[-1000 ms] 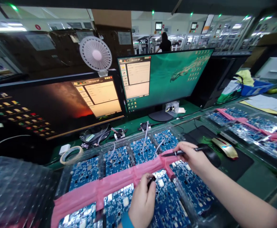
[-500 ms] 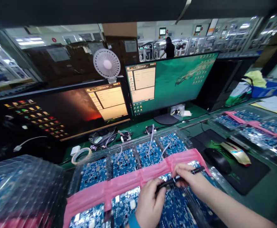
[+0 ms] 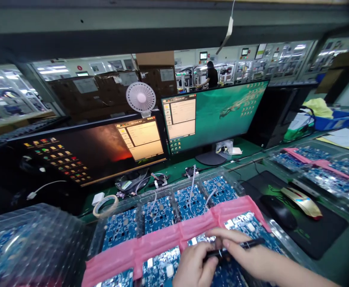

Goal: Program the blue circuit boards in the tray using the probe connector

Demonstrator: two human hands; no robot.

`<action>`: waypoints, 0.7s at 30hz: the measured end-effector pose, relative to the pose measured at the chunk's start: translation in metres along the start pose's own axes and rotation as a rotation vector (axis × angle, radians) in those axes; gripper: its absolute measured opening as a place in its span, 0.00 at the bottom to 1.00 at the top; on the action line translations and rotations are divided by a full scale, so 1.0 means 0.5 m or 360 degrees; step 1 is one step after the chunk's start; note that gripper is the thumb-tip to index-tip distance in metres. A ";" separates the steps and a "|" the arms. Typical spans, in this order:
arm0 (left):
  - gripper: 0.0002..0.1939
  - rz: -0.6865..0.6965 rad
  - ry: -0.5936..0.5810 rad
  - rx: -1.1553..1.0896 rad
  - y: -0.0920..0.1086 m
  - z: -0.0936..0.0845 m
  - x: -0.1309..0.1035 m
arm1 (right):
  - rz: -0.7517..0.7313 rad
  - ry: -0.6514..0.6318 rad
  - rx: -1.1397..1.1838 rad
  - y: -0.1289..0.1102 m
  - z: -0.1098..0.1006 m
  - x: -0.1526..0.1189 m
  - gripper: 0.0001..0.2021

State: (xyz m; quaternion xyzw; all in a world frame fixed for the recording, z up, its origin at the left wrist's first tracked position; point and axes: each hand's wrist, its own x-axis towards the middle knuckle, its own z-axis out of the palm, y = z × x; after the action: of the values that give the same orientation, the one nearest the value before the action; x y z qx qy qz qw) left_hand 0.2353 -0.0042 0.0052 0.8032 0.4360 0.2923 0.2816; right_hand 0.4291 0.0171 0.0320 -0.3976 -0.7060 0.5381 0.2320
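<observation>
My left hand (image 3: 194,265) is closed around one end of a black pen (image 3: 249,243). My right hand (image 3: 243,251) grips the same pen further along, its fingers curled close to the left hand's. Both hands are over blue circuit boards (image 3: 161,267) in a clear plastic tray (image 3: 98,239). A strip of pink wrap (image 3: 159,231) runs across the tray between two rows of boards, just beyond the hands. The pen's far end sticks out to the right, past the right hand's fingers.
Two monitors (image 3: 216,115) stand behind the tray, with a small white fan (image 3: 141,97) above them. A tape roll (image 3: 105,206) lies at the tray's back left. Two mice (image 3: 302,202) rest on a black pad at right. Stacked clear trays (image 3: 37,243) stand at left.
The view has tilted up, so the scene sits lower. My right hand has closed in on my left hand along the pen, and more of the boards at right shows.
</observation>
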 end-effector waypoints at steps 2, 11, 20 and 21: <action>0.09 -0.0036 0.0029 0.0044 0.000 0.005 0.000 | -0.0036 -0.0205 -0.0068 0.003 -0.039 0.012 0.23; 0.08 0.0092 -0.0014 0.0151 -0.009 0.006 -0.010 | 0.0304 0.0608 -0.1147 0.120 -0.158 0.166 0.13; 0.08 0.0220 -0.0206 0.0285 -0.012 0.006 -0.002 | 0.0417 0.0626 -0.1434 0.138 -0.139 0.211 0.08; 0.08 0.0235 -0.0195 0.0291 -0.015 0.009 -0.002 | 0.0441 0.0626 -0.1455 0.137 -0.138 0.212 0.08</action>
State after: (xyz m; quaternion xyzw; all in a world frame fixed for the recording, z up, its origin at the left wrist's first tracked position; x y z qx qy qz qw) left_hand 0.2339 -0.0024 -0.0032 0.8718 0.3826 0.2215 0.2110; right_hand 0.4412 0.1500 -0.0216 -0.6420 -0.7527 0.1153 0.0895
